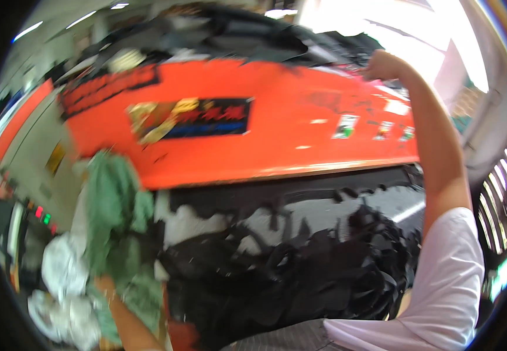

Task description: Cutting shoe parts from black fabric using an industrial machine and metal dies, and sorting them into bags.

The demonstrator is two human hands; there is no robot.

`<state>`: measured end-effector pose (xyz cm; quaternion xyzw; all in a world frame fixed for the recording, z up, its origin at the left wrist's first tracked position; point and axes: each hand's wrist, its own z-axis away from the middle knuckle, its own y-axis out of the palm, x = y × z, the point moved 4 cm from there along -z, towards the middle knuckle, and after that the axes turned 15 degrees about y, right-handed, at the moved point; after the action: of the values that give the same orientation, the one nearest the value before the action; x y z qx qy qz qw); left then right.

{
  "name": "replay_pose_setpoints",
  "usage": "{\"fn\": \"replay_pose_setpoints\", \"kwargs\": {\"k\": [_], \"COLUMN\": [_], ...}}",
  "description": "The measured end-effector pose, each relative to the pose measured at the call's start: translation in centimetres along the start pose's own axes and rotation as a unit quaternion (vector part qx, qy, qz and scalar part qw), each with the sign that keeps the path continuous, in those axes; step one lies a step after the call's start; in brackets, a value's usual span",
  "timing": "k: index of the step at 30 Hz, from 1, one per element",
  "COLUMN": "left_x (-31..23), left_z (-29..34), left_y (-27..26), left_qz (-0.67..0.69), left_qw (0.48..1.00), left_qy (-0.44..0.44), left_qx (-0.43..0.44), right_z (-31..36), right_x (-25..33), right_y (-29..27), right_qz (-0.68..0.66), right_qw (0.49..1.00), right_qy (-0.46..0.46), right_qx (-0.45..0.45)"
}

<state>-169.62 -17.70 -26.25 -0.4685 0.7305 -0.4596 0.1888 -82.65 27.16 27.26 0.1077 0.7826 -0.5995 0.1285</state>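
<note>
Cloth (110,205) (green, rumpled) hangs near the orange panel (288,126)'s lower-left corner, long axis roughly vertical, left hand (106,285) against it; right hand (384,65) is by the upper-right corner; either grip's state I cannot tell.

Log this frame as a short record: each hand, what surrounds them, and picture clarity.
Left hand: low at left, against green cloth; grip unclear
Right hand: raised, fingers apparently curled, near the orange panel's upper right edge; grip unclear
Above panel: dark sheet material, piled
Below panel: heap of black pieces
Left of cloth: white, bag-like plastic
Clarity: blurred, especially around the left hand
</note>
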Motion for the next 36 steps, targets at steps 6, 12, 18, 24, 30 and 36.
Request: {"fn": "replay_pose_setpoints", "kwargs": {"k": [6, 12, 18, 24, 30, 36], "left_x": [-7.2, -8.8, -10.1, -13.4, -12.7, -14.2], "left_z": [4.0, 17.0, 20.8, 15.2, 13.0, 15.0], "left_y": [-9.1, -22.0, -21.7, -25.5, -18.6, -17.8], "left_qz": [0.532, 0.444, 0.464, 0.358, 0.575, 0.641], "left_qw": [0.84, 0.894, 0.885, 0.933, 0.812, 0.761], "left_qy": [-0.063, 0.033, 0.046, 0.043, 0.09, 0.097], "left_qx": [0.086, 0.052, 0.025, -0.023, -0.049, 0.014], "right_z": [-3.2, 14.6, 43.0, 51.8, 56.6, 46.6], "right_x": [-0.5, -4.4, -12.9, 8.1, 16.5, 27.3], "right_y": [0.7, 9.8, 25.3, 18.0, 20.7, 15.1], "right_qz": [-0.05, -0.17, -0.25, -0.24, -0.236, -0.613], "right_qw": [0.965, 0.95, 0.876, 0.918, 0.958, 0.754], "right_qy": [0.015, -0.111, 0.261, 0.229, 0.127, 0.13], "right_qx": [-0.258, -0.235, 0.32, 0.216, 0.104, 0.197]}}
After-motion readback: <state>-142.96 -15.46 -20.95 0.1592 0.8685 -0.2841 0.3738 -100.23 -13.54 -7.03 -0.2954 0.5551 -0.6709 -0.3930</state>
